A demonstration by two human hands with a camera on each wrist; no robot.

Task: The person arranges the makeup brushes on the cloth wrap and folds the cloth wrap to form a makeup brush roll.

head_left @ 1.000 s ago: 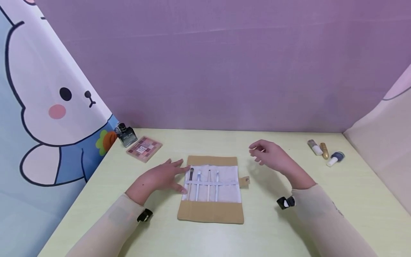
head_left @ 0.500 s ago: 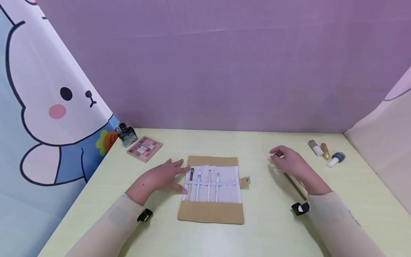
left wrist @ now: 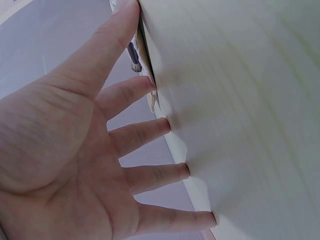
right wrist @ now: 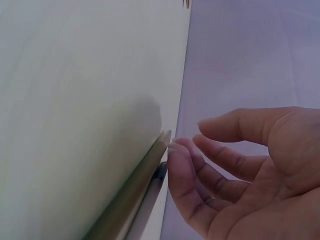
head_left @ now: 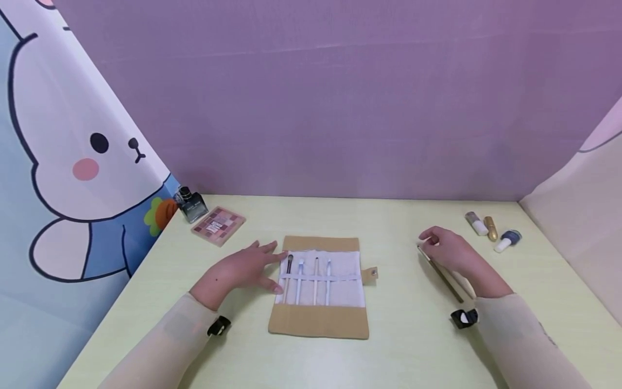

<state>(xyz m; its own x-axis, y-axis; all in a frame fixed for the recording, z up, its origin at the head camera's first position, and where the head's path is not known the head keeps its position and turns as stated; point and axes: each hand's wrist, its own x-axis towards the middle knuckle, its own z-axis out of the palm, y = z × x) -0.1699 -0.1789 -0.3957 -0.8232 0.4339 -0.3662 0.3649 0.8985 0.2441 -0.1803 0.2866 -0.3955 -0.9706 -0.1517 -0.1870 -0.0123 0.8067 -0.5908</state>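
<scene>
1. Right now the right hand (head_left: 449, 254) has its fingers loosely curled, fingertips (right wrist: 176, 150) touching the far end of a long thin brush (head_left: 439, 272) lying flat on the surface (head_left: 413, 346); no closed grip visible.
2. Left hand (head_left: 240, 269) is flat, fingers straight, pressing the surface at the left edge of the open brush roll (head_left: 318, 286).
3. Brush looks light, stiff and smooth, so it will probably roll; pinch mid-handle.
4. Roll is soft fabric holding four small brushes (head_left: 308, 278) under a band.
5. Palette (head_left: 218, 225) and bottle (head_left: 191, 204) sit far left; three small tubes (head_left: 493, 229) far right.
</scene>
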